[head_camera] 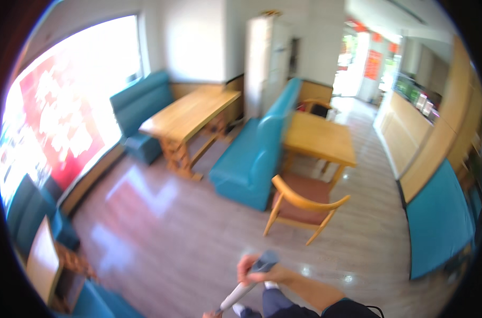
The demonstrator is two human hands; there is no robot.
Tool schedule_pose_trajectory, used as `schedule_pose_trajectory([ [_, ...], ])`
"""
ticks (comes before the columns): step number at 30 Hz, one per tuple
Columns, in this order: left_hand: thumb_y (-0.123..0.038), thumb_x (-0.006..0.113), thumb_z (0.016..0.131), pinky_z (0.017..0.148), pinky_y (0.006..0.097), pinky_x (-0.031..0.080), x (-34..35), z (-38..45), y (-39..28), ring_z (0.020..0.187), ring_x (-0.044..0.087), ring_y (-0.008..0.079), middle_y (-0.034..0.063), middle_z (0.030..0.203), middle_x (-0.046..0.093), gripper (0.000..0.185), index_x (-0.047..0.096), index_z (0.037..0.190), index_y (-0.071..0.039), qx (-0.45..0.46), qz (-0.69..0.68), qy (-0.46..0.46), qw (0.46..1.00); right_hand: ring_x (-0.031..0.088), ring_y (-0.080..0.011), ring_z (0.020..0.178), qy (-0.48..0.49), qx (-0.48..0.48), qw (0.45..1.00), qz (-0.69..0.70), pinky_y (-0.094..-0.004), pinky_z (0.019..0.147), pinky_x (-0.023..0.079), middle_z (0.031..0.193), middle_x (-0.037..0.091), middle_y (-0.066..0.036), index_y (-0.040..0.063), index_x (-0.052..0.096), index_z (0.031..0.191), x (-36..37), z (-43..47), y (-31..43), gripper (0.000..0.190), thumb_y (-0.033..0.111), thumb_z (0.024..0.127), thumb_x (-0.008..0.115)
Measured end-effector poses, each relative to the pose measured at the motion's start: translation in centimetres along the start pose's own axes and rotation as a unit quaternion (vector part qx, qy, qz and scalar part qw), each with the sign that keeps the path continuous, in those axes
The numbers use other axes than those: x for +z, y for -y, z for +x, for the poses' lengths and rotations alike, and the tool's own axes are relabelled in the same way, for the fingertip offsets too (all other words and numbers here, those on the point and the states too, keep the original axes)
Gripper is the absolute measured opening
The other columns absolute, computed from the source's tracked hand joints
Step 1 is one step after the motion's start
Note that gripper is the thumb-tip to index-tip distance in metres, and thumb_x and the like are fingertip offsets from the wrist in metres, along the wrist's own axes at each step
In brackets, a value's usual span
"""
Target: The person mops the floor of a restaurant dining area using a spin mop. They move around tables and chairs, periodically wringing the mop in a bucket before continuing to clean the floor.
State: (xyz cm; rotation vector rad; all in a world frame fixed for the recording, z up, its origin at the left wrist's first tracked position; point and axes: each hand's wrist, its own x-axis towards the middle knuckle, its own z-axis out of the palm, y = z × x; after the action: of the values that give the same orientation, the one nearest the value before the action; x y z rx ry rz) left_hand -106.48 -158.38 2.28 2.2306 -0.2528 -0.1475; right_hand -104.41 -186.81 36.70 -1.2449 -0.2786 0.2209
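My right hand (pixel 247 268) is closed around the dark grey end of a long handle. The light grey shaft (pixel 235 296) of this handle slants down to the bottom edge of the view. There my left hand (pixel 212 315) shows only by its fingers, which wrap the shaft lower down. Whatever is on the handle's far end lies outside the picture. The wood-look floor (pixel 177 246) spreads beneath, and my shoes and legs appear just behind the handle.
A wooden armchair (pixel 304 204) with a brown seat stands ahead at a wooden table (pixel 324 137). Teal bench seats (pixel 241 153) flank another wooden table (pixel 193 111). At left are a large window (pixel 85 79) and another table (pixel 44 262). A teal panel (pixel 440 226) stands right.
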Motion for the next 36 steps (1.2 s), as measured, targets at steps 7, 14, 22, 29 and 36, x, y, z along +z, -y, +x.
schedule_pose_trajectory([
  [7,-0.045,0.066,0.08,0.057,0.0474,0.047,0.8,-3.9,2.7,0.067,0.066,0.0369,0.0244,0.069,0.063,0.05,0.067,0.089,0.004,-0.045,0.107,0.128,0.985,0.063,-0.0287,0.077,-0.265,0.037,0.828,-0.493,-0.0359,0.071,0.049,0.084,0.063,-0.015,0.005,0.056,0.119,0.5,-12.0,6.8,0.057,0.05,0.085,0.062],
  [14,-0.06,0.059,0.083,0.05,0.0465,0.044,8.7,-6.6,-0.5,0.057,0.064,0.0333,0.0216,0.057,0.058,0.062,0.066,0.076,0.002,0.025,0.216,0.153,0.964,0.067,-0.0339,0.079,-0.436,-0.369,0.529,-0.627,-0.0399,0.066,0.055,0.097,0.066,-0.017,0.004,0.06,0.104,6.9,-37.2,18.8,0.03,0.004,0.075,0.068],
  [22,-0.057,0.059,0.084,0.06,0.0466,0.046,23.1,-11.3,-14.5,0.072,0.063,0.0355,0.0249,0.074,0.059,0.064,0.057,0.094,0.006,0.079,0.219,0.277,0.932,0.066,-0.0347,0.075,-0.55,-0.308,0.453,-0.63,-0.0429,0.061,0.053,0.097,0.067,-0.018,0.014,0.053,0.099,16.4,-58.5,24.8,0.03,-0.003,0.075,0.061],
  [29,-0.055,0.059,0.084,0.068,0.0467,0.048,34.4,-18.4,-22.3,0.086,0.062,0.0375,0.0277,0.089,0.059,0.07,0.048,0.109,0.01,0.087,0.223,0.347,0.907,0.064,-0.0352,0.069,-0.55,-0.389,0.373,-0.638,-0.0396,0.052,0.05,0.094,0.066,-0.021,0.014,0.054,0.1,11.2,-72.2,23.3,0.028,0.001,0.076,0.062],
  [36,-0.052,0.06,0.085,0.076,0.0468,0.049,51.3,-25.1,-28.6,0.099,0.061,0.0395,0.0306,0.103,0.06,0.08,0.04,0.125,0.014,0.093,0.207,0.415,0.881,0.065,-0.033,0.075,-0.611,-0.221,0.385,-0.655,-0.0382,0.06,0.052,0.098,0.066,-0.019,0.01,0.061,0.1,4.6,-89.3,20.6,0.025,0.003,0.076,0.062],
])
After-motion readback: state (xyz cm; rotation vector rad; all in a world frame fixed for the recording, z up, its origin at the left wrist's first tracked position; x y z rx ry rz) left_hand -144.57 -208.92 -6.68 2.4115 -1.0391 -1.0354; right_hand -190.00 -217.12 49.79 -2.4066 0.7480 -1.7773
